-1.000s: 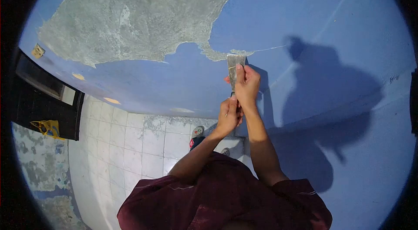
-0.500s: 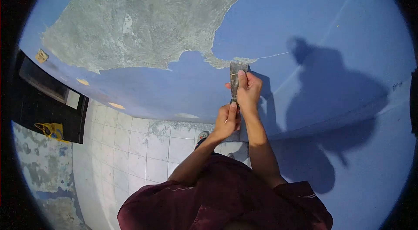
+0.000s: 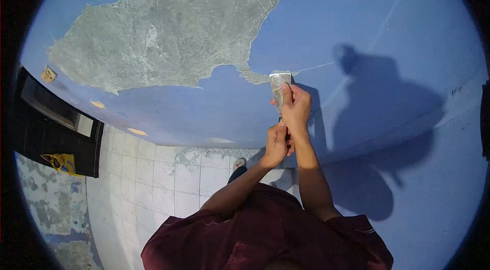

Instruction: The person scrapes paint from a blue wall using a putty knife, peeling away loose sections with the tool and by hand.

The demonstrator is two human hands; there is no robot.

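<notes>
Both my hands hold one scraper (image 3: 278,81), a flat metal blade with a dark handle mostly hidden by the fingers. My right hand (image 3: 296,106) is closed around the blade's lower part, thumb pressed along its face. Below it, my left hand (image 3: 276,143) wraps the handle end. The blade's tip meets the blue painted wall (image 3: 229,111) at the right end of a narrow bare strip. That strip joins a large patch of exposed grey plaster (image 3: 173,30) with ragged paint edges.
A thin pale crack runs right from the blade. My shadow (image 3: 383,116) falls on the wall at right. White floor tiles (image 3: 163,178) lie below, with my shoe (image 3: 239,163) on them. A yellow bag (image 3: 62,163) is by a dark wooden piece of furniture (image 3: 48,132) at left.
My left hand has shifted right and closer under my right hand. The scraper leans a little more to the left at its tip, and the view has moved slightly.
</notes>
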